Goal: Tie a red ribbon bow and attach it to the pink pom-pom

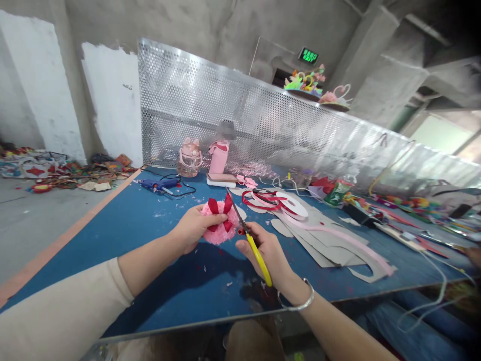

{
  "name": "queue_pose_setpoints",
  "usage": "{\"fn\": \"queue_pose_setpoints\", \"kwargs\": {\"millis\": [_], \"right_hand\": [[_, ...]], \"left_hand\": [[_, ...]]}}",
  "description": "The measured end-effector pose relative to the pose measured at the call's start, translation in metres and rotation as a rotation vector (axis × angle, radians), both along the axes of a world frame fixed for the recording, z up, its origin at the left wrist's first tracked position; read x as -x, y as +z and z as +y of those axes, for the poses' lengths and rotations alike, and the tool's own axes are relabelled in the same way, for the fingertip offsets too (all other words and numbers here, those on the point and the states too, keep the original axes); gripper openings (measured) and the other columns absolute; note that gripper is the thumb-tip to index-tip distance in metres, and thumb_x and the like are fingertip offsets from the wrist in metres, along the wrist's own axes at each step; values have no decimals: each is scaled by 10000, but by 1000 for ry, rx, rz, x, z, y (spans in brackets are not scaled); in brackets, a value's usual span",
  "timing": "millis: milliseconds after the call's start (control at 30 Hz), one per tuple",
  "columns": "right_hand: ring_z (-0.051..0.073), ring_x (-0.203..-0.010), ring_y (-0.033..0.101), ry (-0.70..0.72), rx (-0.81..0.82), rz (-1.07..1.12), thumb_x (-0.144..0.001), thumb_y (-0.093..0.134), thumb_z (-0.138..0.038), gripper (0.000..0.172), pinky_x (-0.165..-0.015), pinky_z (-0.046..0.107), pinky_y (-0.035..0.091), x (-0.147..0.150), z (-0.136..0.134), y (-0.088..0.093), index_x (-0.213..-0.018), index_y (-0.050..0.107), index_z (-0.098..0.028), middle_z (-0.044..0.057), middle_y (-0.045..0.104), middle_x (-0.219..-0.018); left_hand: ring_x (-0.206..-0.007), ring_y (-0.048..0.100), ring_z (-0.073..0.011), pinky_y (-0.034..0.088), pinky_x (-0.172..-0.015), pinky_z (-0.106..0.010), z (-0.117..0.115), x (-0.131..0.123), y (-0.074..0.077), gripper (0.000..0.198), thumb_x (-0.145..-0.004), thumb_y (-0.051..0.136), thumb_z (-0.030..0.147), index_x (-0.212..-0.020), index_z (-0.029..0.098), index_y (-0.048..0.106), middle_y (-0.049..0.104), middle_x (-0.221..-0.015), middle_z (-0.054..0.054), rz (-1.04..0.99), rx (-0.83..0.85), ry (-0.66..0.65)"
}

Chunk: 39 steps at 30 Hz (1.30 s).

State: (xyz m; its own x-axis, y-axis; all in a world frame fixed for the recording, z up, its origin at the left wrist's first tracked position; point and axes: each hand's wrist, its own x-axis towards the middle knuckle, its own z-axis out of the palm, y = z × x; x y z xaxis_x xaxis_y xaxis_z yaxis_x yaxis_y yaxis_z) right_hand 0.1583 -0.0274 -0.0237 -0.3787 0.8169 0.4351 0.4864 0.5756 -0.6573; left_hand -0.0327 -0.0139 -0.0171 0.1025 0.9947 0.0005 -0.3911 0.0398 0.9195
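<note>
My left hand point(193, 226) pinches a fluffy pink round piece point(216, 237) with a dark red ribbon bow point(227, 204) on it, the thumb pressing the bow's middle. Yellow-handled scissors point(258, 258) are in my right hand point(268, 250), their blades pointing up and left beside the bow's upper right loop. Whether the blades touch the ribbon I cannot tell. Just right of the pink piece, a small red roll point(241, 231) shows near the scissors.
Behind my hands on the blue table point(150, 281) are a blue glue gun point(160, 185), a pink bottle point(190, 159), a pink pouch point(219, 158) and a phone point(222, 177). Ribbon spools point(292, 205) and grey card sheets point(319, 240) lie right. A perforated metal panel point(180, 100) stands behind.
</note>
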Motion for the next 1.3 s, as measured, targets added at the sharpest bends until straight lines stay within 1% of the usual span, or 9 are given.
{"fn": "queue_pose_setpoints", "kwargs": {"millis": [133,267,400,733,867,967,1033,1167,1300], "right_hand": [[128,-561,352,109,39,18,-786,526,-733,600,-495,239,355,-2,-3,6,-1000,548,-173,-21,443,-673],[140,-590,367,85,31,-8,-772,430,-814,669,-495,243,359,-3,-5,11,-956,541,-180,-10,429,-685],[139,-604,374,65,1,-14,-769,413,-826,687,-509,243,370,-3,-4,12,-944,526,-172,-3,443,-708],[138,-608,395,75,0,-23,-819,443,-758,638,-535,243,386,-2,-7,13,-988,529,-149,10,490,-724],[140,-611,400,62,-9,-37,-828,472,-725,593,-526,239,374,-1,-8,13,-965,543,-152,7,489,-711],[134,-598,398,38,-13,-40,-841,522,-649,495,-516,230,362,-2,-7,13,-915,548,-161,2,496,-694],[122,-574,372,9,-19,-68,-843,544,-607,442,-504,227,337,-2,-6,12,-827,544,-166,-8,480,-663],[99,-518,301,-61,-33,-131,-862,533,-567,433,-472,226,276,-2,-4,11,-671,485,-181,-35,399,-573],[109,-527,358,-101,-16,-93,-878,508,-545,395,-471,218,312,-2,-7,11,-719,506,-183,-20,462,-594]], "left_hand": [[-651,671,-182,505,-636,-283,0,1,0,297,-568,841,250,-813,141,714,744,-742,-58,20,-9,-13],[-658,680,-192,515,-644,-293,1,0,0,314,-554,849,258,-813,138,718,750,-761,-69,28,-13,-37],[-661,678,-182,512,-646,-285,1,0,-1,311,-564,848,247,-826,138,721,750,-773,-60,57,-9,-54],[-672,667,-175,508,-661,-285,0,0,-2,291,-606,817,242,-854,128,715,744,-796,-65,107,-8,-74],[-662,660,-170,505,-652,-280,0,0,-2,284,-605,811,234,-851,130,716,741,-785,-59,115,-3,-71],[-667,662,-171,507,-657,-283,0,0,-3,275,-603,808,227,-843,130,716,741,-787,-59,114,1,-70],[-668,663,-171,509,-661,-285,0,-1,-3,275,-602,805,219,-847,133,715,741,-786,-56,111,5,-68],[-654,659,-162,510,-650,-279,1,-1,-4,268,-602,807,210,-843,139,714,738,-769,-43,103,15,-67],[-647,664,-158,513,-637,-268,0,0,-3,244,-602,813,210,-814,137,717,740,-761,-41,90,26,-76]]}}
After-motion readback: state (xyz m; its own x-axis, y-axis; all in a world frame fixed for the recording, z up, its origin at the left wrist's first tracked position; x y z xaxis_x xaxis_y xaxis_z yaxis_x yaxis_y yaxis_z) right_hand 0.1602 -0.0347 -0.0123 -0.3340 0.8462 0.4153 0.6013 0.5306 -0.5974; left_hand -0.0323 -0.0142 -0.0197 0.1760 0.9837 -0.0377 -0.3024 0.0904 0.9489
